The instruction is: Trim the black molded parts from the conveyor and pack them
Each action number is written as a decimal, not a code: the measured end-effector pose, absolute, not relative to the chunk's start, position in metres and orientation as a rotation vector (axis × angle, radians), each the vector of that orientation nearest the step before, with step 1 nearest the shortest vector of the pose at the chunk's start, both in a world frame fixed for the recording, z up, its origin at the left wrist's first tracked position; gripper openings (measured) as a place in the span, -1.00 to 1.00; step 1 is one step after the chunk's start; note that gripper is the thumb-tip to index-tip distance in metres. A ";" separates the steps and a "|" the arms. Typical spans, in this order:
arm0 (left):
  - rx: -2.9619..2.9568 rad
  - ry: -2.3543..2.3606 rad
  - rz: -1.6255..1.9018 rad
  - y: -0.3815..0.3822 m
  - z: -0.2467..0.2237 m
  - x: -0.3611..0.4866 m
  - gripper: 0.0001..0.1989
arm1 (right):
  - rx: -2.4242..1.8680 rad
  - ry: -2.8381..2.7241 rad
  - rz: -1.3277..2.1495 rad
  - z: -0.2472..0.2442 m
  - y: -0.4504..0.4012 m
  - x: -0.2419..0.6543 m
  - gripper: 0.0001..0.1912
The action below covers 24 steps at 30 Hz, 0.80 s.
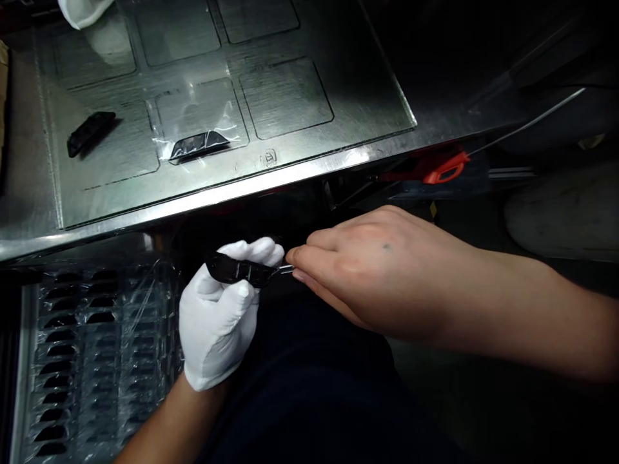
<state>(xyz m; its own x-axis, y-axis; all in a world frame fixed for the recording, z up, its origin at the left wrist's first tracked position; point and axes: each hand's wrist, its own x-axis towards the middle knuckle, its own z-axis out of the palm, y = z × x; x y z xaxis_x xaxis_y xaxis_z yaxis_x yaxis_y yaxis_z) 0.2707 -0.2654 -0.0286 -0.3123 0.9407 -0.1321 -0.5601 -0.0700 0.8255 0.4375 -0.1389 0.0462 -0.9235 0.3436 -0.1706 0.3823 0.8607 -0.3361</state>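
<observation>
My left hand (220,322), in a white glove, grips a small black plastic part (242,269) between thumb and fingers, below the bench edge. My bare right hand (353,264) is closed around a thin metal tool (286,269), whose tip meets the right end of the black part. Most of the tool is hidden in my fingers, so its kind does not show. On the bench above, one loose black part (91,132) lies at the left, and a second black part (200,145) lies with clear plastic film around it.
A metal bench (314,169) carries a clear sheet marked with rounded rectangles (287,96). A clear tray (106,361) with rows of black parts stands lower left. A red-handled tool (447,169) with a long thin rod sits right, below the bench edge. Another white glove (87,11) shows top left.
</observation>
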 end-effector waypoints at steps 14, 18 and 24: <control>0.237 0.759 1.577 -0.258 -0.026 0.257 -0.75 | 1.490 3.163 -0.332 -0.016 0.003 0.454 -0.51; 0.232 0.823 1.586 -0.262 -0.030 0.255 -0.74 | 1.689 3.326 -0.344 -0.028 -0.006 0.455 -0.53; 0.137 1.260 1.284 -0.265 -0.040 0.254 -0.72 | 1.935 2.792 -1.512 -0.061 -0.102 0.490 -0.67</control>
<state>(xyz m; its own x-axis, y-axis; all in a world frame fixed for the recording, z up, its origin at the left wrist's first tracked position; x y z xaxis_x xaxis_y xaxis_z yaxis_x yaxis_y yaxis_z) 0.2541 -0.2651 -0.0395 -0.2238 0.7577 -0.6130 -0.6270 0.3696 0.6858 0.4896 -0.1019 -0.0609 -0.3404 0.9400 0.0205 0.4965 0.1982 -0.8451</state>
